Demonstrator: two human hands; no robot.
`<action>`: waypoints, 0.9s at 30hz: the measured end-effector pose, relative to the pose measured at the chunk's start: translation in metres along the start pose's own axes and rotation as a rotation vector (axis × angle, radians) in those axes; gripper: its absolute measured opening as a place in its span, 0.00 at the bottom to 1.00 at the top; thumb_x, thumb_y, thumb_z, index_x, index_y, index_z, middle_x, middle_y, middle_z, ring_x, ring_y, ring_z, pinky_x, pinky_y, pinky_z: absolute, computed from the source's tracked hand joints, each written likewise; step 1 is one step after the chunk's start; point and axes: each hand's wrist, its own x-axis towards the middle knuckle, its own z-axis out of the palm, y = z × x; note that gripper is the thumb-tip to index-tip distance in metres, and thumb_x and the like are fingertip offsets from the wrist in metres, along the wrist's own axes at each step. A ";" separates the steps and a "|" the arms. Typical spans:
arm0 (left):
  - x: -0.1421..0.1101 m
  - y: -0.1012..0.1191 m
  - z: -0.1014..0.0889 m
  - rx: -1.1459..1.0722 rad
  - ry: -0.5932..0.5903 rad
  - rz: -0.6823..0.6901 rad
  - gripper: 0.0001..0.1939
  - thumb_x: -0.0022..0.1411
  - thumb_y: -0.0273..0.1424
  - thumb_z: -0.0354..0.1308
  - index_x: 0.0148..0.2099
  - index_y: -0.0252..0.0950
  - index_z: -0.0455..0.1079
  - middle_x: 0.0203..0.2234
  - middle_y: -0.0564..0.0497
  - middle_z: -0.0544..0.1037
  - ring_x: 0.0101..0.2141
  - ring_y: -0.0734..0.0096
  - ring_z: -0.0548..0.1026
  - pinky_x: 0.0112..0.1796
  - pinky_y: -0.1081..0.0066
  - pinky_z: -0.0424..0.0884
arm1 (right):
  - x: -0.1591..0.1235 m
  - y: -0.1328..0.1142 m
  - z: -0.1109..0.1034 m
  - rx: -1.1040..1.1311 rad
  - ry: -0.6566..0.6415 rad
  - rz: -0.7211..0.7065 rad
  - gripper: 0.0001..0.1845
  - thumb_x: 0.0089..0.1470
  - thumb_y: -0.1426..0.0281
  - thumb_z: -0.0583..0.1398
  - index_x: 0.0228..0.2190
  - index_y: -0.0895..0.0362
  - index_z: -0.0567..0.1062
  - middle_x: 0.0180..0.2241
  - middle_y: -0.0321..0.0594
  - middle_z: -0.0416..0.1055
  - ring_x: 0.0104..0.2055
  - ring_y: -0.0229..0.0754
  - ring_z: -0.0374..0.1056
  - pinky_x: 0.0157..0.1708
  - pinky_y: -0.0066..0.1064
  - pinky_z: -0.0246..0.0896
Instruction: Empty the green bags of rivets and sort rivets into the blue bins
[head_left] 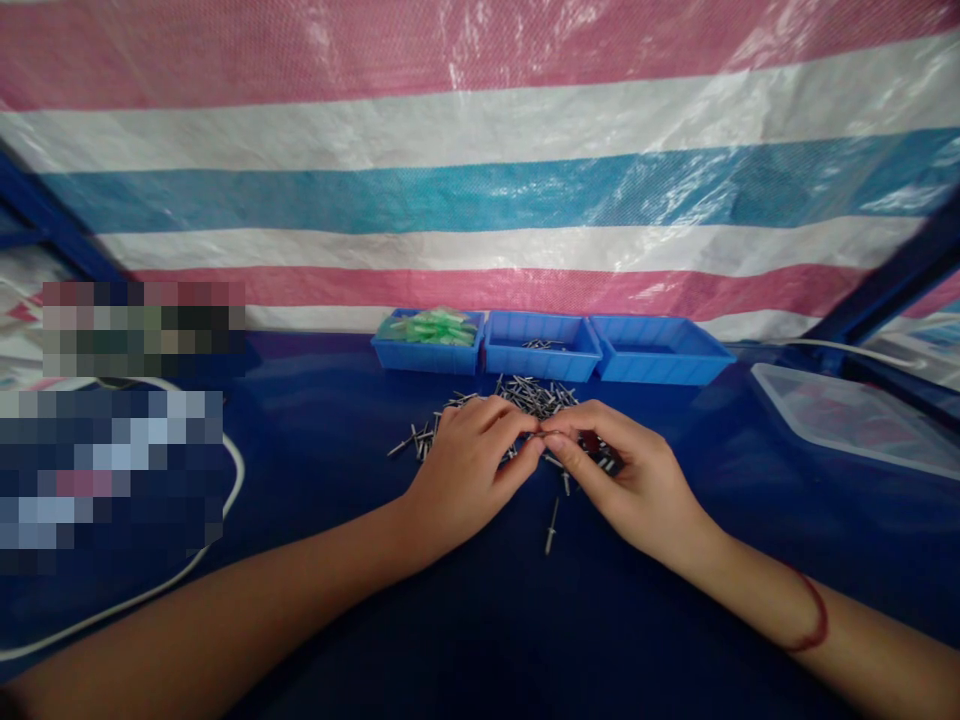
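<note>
My left hand (480, 455) and my right hand (626, 475) meet fingertip to fingertip over a loose pile of blind rivets (536, 395). Thumb and forefinger are pinched on each hand, and a thin blind rivet (546, 434) lies between them, mostly hidden by the fingers. Part of the pile shows behind the hands and below the fingertips. One single blind rivet (552, 528) lies apart from the rest on the blue tabletop (480, 630), nearer to me.
Along the back stand three blue bins: one bin (427, 357) with green packets (435, 326), a middle bin (540, 363) with a few rivets, and a right bin (664, 358). A clear plastic lid (847, 425) lies right; a white cable (238, 475) curves left.
</note>
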 end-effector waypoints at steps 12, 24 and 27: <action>0.000 0.000 -0.007 -0.026 0.101 0.020 0.05 0.65 0.33 0.52 0.39 0.39 0.67 0.35 0.54 0.75 0.39 0.71 0.72 0.41 0.66 0.57 | 0.003 0.003 -0.001 -0.043 0.002 0.014 0.05 0.56 0.70 0.58 0.34 0.54 0.74 0.30 0.36 0.72 0.31 0.37 0.68 0.30 0.29 0.63; 0.009 -0.015 -0.012 0.000 0.119 0.010 0.08 0.64 0.33 0.52 0.45 0.38 0.64 0.33 0.53 0.74 0.36 0.69 0.71 0.38 0.67 0.61 | 0.033 0.016 -0.009 -0.251 0.126 0.037 0.10 0.58 0.65 0.55 0.33 0.55 0.74 0.31 0.39 0.75 0.30 0.40 0.69 0.31 0.33 0.64; 0.012 -0.029 -0.014 0.073 0.071 0.058 0.09 0.65 0.30 0.50 0.47 0.36 0.64 0.33 0.51 0.74 0.35 0.68 0.71 0.37 0.66 0.64 | 0.063 0.034 -0.014 -0.437 0.198 0.021 0.11 0.57 0.65 0.54 0.32 0.55 0.75 0.30 0.41 0.75 0.28 0.42 0.69 0.30 0.35 0.63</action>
